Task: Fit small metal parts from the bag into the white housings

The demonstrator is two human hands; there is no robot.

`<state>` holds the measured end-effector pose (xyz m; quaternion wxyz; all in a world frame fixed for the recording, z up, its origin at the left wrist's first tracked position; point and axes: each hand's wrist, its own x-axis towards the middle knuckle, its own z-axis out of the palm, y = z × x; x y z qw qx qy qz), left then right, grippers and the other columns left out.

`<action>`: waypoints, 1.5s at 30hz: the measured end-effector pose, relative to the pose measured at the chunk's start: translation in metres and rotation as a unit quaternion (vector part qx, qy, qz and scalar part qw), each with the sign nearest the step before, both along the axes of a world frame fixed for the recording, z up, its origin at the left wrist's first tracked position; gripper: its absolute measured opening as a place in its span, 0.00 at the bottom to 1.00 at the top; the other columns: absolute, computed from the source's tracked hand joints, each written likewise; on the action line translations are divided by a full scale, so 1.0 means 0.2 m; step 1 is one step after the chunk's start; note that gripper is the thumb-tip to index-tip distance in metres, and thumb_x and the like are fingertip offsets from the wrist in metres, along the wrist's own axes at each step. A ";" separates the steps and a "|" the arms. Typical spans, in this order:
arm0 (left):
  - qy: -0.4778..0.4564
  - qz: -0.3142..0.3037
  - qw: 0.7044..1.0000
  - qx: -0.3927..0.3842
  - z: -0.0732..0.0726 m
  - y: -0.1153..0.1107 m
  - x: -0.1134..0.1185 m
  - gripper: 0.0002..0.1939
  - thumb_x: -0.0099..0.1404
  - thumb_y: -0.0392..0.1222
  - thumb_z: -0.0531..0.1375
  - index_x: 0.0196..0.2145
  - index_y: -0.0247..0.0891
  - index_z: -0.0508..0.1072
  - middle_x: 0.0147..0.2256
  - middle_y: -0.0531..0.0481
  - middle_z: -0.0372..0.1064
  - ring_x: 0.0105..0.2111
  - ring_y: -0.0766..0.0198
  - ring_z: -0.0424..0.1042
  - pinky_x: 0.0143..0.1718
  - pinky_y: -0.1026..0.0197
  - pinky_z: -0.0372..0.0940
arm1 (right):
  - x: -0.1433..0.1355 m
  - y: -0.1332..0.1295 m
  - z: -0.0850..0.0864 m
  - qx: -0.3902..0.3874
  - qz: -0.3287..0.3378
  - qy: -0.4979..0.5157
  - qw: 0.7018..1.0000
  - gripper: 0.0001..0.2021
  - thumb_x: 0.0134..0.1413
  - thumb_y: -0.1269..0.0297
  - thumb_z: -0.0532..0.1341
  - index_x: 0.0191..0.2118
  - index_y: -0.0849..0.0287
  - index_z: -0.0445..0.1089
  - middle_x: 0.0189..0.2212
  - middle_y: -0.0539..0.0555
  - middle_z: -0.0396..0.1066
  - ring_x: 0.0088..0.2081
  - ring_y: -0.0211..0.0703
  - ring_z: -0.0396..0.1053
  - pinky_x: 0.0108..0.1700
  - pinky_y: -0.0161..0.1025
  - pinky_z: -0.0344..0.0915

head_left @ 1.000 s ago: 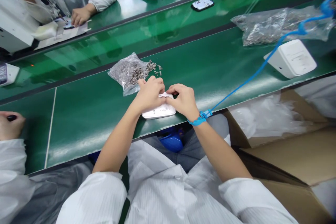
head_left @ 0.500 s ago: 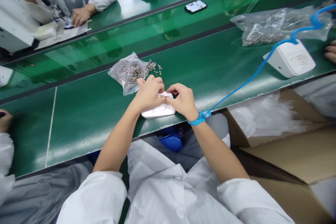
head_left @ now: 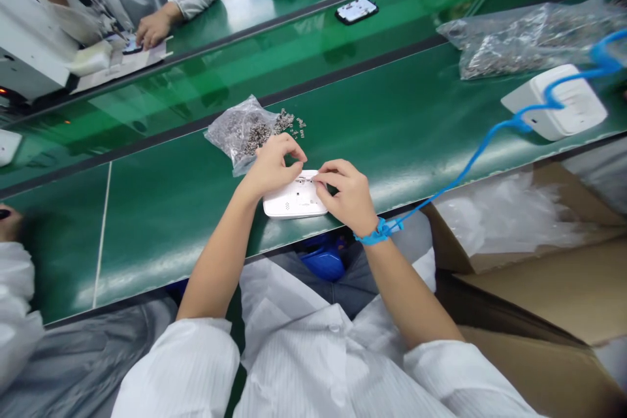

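White device casing (head_left: 294,200) is lying on the green workbench (head_left: 196,209), near its front edge. The left hand (head_left: 275,164) is curving over its far left side and the right hand (head_left: 347,197) is touching its right side, fingers bent; whether either is pinching something small, I cannot tell. Beyond the left hand, a clear plastic bag (head_left: 226,134) is holding small metal parts (head_left: 257,134).

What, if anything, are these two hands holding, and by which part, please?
It cannot be told: the left hand and right hand are over the far side of the white device, but whether either grip holds anything is unclear.
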<state>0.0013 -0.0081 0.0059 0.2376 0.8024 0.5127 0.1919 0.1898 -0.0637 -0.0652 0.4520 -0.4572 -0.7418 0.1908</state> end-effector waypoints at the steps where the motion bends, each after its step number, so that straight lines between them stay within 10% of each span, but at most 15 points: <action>1: -0.018 0.007 1.000 0.009 0.00 0.00 0.00 0.06 0.62 0.34 0.57 0.33 0.39 0.74 0.41 0.48 0.71 0.47 0.58 0.69 0.51 0.50 0.62 | 0.00 0.00 0.00 -0.004 0.002 -0.001 1.000 0.09 0.59 0.71 0.60 0.35 0.54 0.79 0.41 0.57 0.74 0.45 0.50 0.72 0.49 0.49 0.71; 36: 0.211 0.025 0.973 0.084 -0.01 -0.30 -0.06 0.06 0.65 0.44 0.61 0.34 0.39 0.69 0.46 0.45 0.73 0.52 0.49 0.62 0.46 0.44 0.48 | 0.01 0.04 -0.03 -0.024 0.013 0.076 0.997 0.16 0.48 0.72 0.61 0.45 0.56 0.76 0.44 0.57 0.77 0.47 0.53 0.71 0.47 0.49 0.70; 41: 0.236 0.069 0.967 0.072 0.00 -0.41 -0.28 0.06 0.66 0.44 0.59 0.36 0.40 0.71 0.47 0.45 0.73 0.54 0.49 0.63 0.47 0.45 0.48 | 0.13 0.08 -0.05 -0.041 -0.066 0.149 0.986 0.08 0.55 0.67 0.60 0.40 0.56 0.74 0.38 0.56 0.77 0.39 0.49 0.75 0.42 0.48 0.72; 45: 0.267 0.163 0.949 0.044 0.01 -0.49 -0.67 0.07 0.63 0.45 0.61 0.36 0.41 0.73 0.46 0.44 0.73 0.52 0.48 0.63 0.49 0.45 0.50 | 0.51 0.26 -0.04 0.027 -0.220 -0.047 0.974 0.06 0.54 0.66 0.66 0.39 0.56 0.76 0.41 0.69 0.77 0.52 0.61 0.73 0.54 0.60 0.65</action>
